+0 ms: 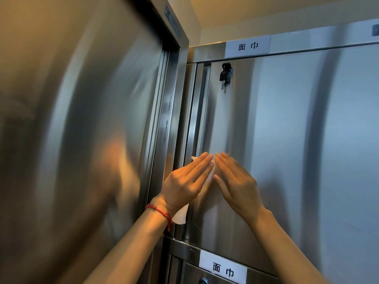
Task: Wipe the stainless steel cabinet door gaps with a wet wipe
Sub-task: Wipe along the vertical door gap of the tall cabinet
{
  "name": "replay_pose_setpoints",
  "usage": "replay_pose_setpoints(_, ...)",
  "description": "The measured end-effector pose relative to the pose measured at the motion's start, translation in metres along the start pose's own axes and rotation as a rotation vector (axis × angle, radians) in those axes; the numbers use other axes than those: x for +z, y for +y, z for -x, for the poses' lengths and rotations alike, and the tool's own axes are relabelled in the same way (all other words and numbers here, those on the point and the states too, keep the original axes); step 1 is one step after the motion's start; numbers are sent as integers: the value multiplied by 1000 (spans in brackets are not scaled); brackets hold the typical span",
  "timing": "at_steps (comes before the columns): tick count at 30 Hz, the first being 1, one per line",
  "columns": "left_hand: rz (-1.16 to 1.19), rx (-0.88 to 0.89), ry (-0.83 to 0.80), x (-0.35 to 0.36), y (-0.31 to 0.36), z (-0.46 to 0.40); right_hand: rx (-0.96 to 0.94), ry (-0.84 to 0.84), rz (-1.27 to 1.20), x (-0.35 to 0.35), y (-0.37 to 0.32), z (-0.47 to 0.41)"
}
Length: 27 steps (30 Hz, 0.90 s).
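wet wipe (209,177) under left hand (184,181), flat at door (287,150) left edge.

This looked like a back-of-house storage room in a commercial place, perhaps a spa, hotel or salon, though which one could not be told. Brushed stainless steel cabinets (287,140) stood wall to wall up toward the ceiling, with another tall steel unit (82,119) set at an angle beside them. White labels (247,46) reading 面巾, face towels, marked the compartments, and a key (224,75) hung in one door's lock.
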<state>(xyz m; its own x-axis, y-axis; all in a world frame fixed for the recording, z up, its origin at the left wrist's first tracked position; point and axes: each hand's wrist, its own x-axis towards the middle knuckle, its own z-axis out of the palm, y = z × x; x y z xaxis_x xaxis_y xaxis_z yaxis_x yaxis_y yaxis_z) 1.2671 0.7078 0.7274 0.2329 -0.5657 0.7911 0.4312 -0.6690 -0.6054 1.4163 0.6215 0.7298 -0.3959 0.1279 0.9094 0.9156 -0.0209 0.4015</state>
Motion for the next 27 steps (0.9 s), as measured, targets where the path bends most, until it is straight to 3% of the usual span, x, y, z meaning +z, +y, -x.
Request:
replay_pose_setpoints(10,51,1,-2,-14,17,-2,6,109,-101,-8,-16,-2)
replay_pose_setpoints(21,0,-124,-96,-27,18,9,48,153,-20,-11,-11,4)
replay_pose_setpoints(27,-44,-236,-53,-30,20,11,-22,183,42,-9,-13,4)
